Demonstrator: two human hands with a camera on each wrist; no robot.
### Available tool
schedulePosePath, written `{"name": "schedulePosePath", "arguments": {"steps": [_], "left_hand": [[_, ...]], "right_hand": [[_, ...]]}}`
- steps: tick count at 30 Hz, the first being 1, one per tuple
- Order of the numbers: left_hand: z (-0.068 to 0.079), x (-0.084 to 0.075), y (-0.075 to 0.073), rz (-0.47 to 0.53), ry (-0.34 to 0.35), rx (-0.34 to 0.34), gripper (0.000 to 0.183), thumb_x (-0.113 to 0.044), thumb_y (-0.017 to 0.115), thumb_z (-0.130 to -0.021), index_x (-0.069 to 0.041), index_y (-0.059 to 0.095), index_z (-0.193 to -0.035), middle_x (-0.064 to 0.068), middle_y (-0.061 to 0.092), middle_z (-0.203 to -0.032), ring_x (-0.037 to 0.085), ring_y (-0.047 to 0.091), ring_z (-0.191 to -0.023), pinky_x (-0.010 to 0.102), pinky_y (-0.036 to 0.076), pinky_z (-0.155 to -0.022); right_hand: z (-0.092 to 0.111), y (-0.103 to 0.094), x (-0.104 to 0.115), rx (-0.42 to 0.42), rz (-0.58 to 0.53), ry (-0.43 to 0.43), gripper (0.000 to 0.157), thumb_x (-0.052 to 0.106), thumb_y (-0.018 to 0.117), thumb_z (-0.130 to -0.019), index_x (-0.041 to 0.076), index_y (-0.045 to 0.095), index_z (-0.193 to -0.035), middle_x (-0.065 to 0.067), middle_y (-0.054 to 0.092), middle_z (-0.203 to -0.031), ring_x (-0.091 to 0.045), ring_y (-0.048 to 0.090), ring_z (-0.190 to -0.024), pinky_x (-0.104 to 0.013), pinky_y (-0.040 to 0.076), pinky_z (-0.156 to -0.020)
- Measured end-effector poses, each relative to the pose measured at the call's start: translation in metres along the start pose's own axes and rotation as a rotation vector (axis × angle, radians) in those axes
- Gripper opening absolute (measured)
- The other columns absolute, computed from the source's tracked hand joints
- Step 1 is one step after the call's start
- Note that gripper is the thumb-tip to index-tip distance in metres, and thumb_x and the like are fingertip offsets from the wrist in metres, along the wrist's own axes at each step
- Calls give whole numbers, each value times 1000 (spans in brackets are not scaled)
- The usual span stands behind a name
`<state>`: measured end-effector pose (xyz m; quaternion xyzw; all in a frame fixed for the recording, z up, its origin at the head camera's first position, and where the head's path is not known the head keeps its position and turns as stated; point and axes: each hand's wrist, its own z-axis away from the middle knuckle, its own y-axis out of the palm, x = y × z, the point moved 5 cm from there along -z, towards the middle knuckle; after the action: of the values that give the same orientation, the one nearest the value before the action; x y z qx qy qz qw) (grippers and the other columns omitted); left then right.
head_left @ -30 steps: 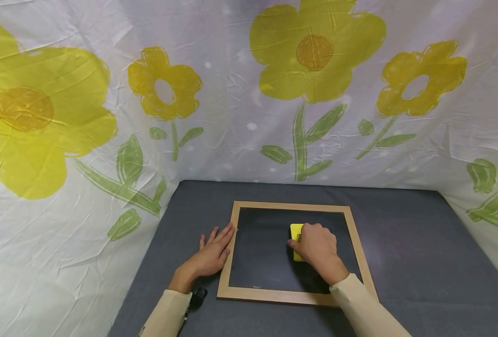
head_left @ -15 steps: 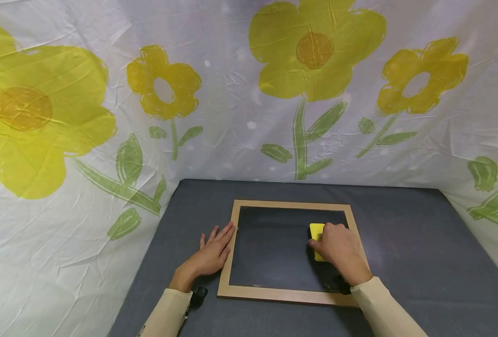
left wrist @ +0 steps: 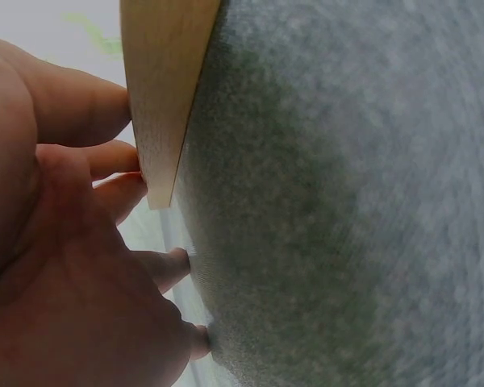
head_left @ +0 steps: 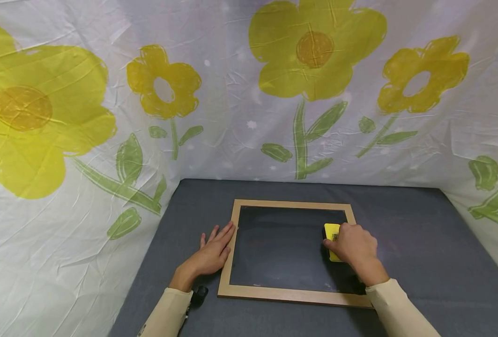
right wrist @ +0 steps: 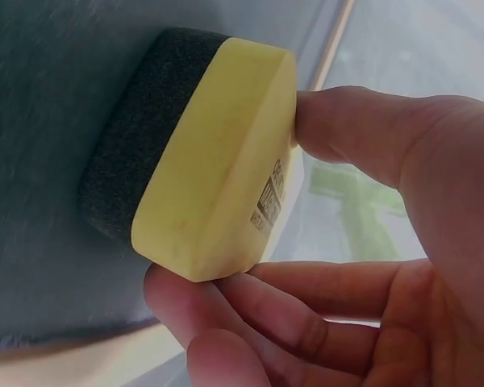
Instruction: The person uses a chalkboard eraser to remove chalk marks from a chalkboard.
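A blackboard (head_left: 282, 252) in a light wooden frame (head_left: 291, 295) lies flat on the table. My right hand (head_left: 357, 248) grips a yellow board eraser (head_left: 332, 230) near the board's right side. In the right wrist view, the eraser's black felt (right wrist: 149, 129) faces the dark surface, with the thumb on one edge and fingers along another. My left hand (head_left: 210, 255) rests at the frame's left edge, fingers extended. Its thumb and nearer fingertips touch the wooden edge (left wrist: 163, 97) in the left wrist view, while two other fingers reach down to the cloth.
Dark grey cloth (head_left: 417, 243) covers the table. White curtains (head_left: 223, 117) printed with yellow flowers hang behind and at both sides. A small black object (head_left: 199, 296) sits under the left wrist. Faint pale smudges (head_left: 328, 285) mark the board's lower part.
My right hand has slid the eraser rightward across the board, from right of the middle to near the right frame edge. The left hand and the board have stayed put.
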<state>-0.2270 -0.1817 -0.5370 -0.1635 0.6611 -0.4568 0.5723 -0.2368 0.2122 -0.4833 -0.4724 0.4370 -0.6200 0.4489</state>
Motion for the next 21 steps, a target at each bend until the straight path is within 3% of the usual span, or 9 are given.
{"name": "schedulePosePath", "arguments": {"steps": [8, 15, 21], "left_hand": [[-1, 12, 7, 45, 67, -42, 65, -19, 49, -115, -16, 27, -176, 3, 19, -185, 58, 9, -166, 90, -6, -117], [1, 1, 1, -3, -24, 22, 66, -12, 53, -113, -8, 28, -174, 10, 19, -184, 54, 10, -168, 85, -4, -123], [1, -1, 1, -41, -43, 25, 66, -10, 54, -113, -8, 29, -174, 9, 20, -184, 52, 12, -168, 84, -1, -124]], "right_hand": [[1, -4, -15, 14, -16, 21, 60, 53, 83, -92, -5, 68, -99, -15, 64, -78, -31, 63, -67, -45, 52, -55], [3, -5, -24, 23, -12, 26, 61, 52, 82, -93, -6, 66, -103, -14, 63, -78, -31, 62, -67, -45, 52, -56], [3, -5, -28, 20, -15, 40, 65, 52, 81, -93, -9, 65, -109, -16, 63, -79, -32, 62, -68, -46, 52, -56]]}}
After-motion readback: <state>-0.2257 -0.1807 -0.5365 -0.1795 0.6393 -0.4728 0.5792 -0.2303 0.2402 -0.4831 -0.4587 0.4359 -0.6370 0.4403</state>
